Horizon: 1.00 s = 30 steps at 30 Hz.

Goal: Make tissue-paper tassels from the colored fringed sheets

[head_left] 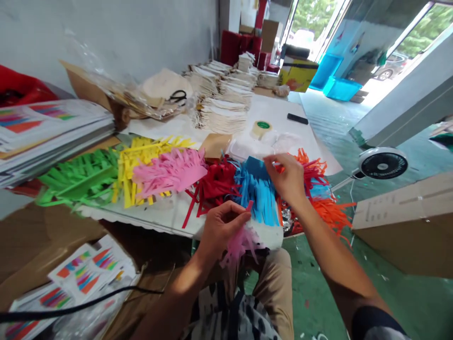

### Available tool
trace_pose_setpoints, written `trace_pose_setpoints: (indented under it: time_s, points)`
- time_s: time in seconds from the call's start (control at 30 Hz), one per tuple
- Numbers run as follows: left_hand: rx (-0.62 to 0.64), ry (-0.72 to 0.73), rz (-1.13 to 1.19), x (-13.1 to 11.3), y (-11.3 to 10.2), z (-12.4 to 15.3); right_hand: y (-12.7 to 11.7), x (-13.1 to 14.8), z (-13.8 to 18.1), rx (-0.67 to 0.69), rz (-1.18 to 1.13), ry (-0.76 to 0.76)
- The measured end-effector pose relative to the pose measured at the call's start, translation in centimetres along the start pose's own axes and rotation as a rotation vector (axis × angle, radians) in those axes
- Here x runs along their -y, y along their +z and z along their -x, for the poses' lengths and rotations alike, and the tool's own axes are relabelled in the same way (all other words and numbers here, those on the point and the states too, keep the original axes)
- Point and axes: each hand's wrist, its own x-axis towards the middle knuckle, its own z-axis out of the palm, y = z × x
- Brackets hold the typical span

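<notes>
My left hand [224,224] is closed in a pinch near the table's front edge. A red tab of paper sticks up from its fingertips, and a pink paper tassel [240,245] hangs below them. My right hand [288,177] is closed at the upper right corner of the blue fringed paper [260,193], thumb and forefinger together on its edge. To the left lie dark red fringed paper [219,184], pink fringed paper [170,172], yellow fringed paper [125,177] and green fringed paper [83,177]. Orange fringed paper [329,215] lies right of my right forearm.
Behind the fringes are a tape roll [262,128], a dark phone-like object [297,118], stacked cream bundles [226,106] and black-handled scissors [178,96]. A small fan [384,165] and a cardboard box [406,226] stand right. Printed sheets [88,269] fill a carton at lower left.
</notes>
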Motion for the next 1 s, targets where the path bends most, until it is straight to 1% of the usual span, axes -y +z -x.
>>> trace_pose_setpoints:
  time_s: [0.03,0.07,0.13,0.2,0.3,0.4,0.5,0.57,0.63,0.73,0.8,0.83,0.9,0.97,1.0]
  points:
    - [0.001,-0.006,-0.009,0.0,-0.2,-0.2,0.9,-1.3,-2.4,0.087,0.150,0.066]
    - [0.002,-0.012,-0.016,0.0,-0.4,-0.3,1.9,-2.6,-4.7,0.228,0.299,0.133]
    - [0.001,-0.026,-0.017,0.1,-0.7,-0.4,4.0,-4.8,-8.4,0.365,0.383,0.181]
    - [0.004,-0.052,0.020,0.1,-0.9,-0.5,6.0,-6.5,-10.8,0.486,0.434,0.198]
    - [0.010,-0.101,0.143,0.0,-1.2,-0.5,8.3,-8.0,-12.3,0.615,0.486,0.196]
    - [0.005,-0.132,0.187,-0.1,-1.4,-0.5,9.3,-8.5,-12.4,0.678,0.507,0.183]
    - [-0.005,-0.144,0.179,-0.2,-1.5,-0.3,9.3,-8.3,-12.1,0.682,0.498,0.187]
    - [-0.027,-0.135,0.194,-0.3,-1.5,0.0,8.7,-7.8,-12.0,0.632,0.476,0.195]
    - [-0.052,-0.115,0.195,-0.4,-1.4,0.3,7.7,-6.9,-11.8,0.531,0.443,0.198]
    - [-0.085,-0.069,0.187,-0.7,-1.4,0.8,5.2,-4.6,-10.6,0.363,0.376,0.173]
    - [-0.105,-0.029,0.182,-0.9,-1.2,1.2,3.1,-2.3,-8.3,0.285,0.259,0.133]
    - [-0.114,-0.009,0.175,-1.0,-1.1,1.4,2.1,-1.1,-6.5,0.260,0.176,0.105]
    - [-0.125,0.026,0.153,-1.1,-0.7,1.9,0.3,1.6,-2.0,0.161,-0.322,0.098]
    - [-0.129,0.058,0.131,-1.3,0.0,2.5,-0.9,4.1,3.1,0.146,-0.687,0.159]
    - [-0.127,0.075,0.122,-1.4,0.4,2.9,-1.2,5.1,5.5,0.125,-0.820,0.217]
